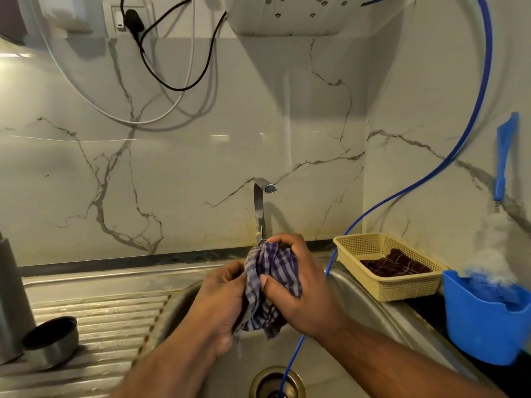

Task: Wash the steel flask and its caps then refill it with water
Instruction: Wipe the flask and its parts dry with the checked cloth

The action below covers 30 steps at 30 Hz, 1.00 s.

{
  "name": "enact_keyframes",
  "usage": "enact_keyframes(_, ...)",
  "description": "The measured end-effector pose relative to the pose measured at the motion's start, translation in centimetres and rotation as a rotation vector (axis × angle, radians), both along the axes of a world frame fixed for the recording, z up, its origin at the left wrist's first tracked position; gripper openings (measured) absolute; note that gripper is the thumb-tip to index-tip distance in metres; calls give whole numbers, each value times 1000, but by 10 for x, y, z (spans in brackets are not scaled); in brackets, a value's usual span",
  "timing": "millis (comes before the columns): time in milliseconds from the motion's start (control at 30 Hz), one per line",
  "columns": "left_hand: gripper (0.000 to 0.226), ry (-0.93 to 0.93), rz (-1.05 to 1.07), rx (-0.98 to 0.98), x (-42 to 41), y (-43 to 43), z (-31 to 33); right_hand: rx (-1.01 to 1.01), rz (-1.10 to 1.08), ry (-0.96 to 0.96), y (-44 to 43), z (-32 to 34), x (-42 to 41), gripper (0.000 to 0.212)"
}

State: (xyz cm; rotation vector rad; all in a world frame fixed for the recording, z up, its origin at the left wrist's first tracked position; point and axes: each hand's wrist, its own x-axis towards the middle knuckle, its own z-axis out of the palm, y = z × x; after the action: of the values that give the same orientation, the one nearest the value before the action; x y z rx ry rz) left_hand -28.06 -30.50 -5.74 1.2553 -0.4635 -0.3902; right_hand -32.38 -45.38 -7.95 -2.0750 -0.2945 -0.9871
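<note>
While your left hand (221,305) and right hand (298,291) bunch the blue-checked cloth (270,285), fingers curled round it, the tall steel flask (11,300) stands far left on the ribbed counter (115,326), round steel cap (50,341) just beside: probably slick, rigid; grip mid-body.

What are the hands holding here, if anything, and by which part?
Both hold a bunched blue-and-white checked cloth: the left hand grips its lower left side, the right hand its upper right. Whether it wraps anything cannot be told.
</note>
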Motion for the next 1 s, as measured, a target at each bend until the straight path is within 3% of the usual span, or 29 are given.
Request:
enact_keyframes(67, 22, -128, 56, 5, 2, 0, 1, 137, 22, 40, 7, 0, 0, 51)
enact_keyframes(133, 27, -373, 105, 62, 5, 4, 0, 314, 61, 97, 11, 0, 2, 49)
enact_keyframes(200, 26, -632, 143, 160, 7, 8, -1, 594, 152, 248, 11, 5, 4, 47)
enact_keyframes(267, 23, -752, 172, 235, 9, 10, -2, 842, 336, 466, 5, 12, 5, 49)
enact_keyframes(367, 27, -841, 189, 299, 12, 12, 2, 820, 420, 590, -8, 25, 5, 35)
enact_keyframes(467, 32, -885, 211, 394, 18, 16, 3, 737, 339, 609, -13, 28, 3, 35)
enact_keyframes(533, 31, -957, 247, 423, 19, 18, 2, 709, 328, 598, -6, 26, 0, 42)
enact_keyframes(600, 31, -983, 260, 327, 19, 17, 1, 662, 308, 541, -3, 23, -1, 51)
enact_keyframes(767, 27, -571, 218, 254, 2, 9, 4, 254, 130, 193, -2, 27, -8, 42)
enact_keyframes(900, 37, 253, -89, -93, -3, 7, 9, -214, 98, 168, -18, 20, -9, 51)
enact_keyframes(1000, 38, 330, -208, -56, -5, 13, 13, -444, 49, 158, -21, 17, -9, 59)
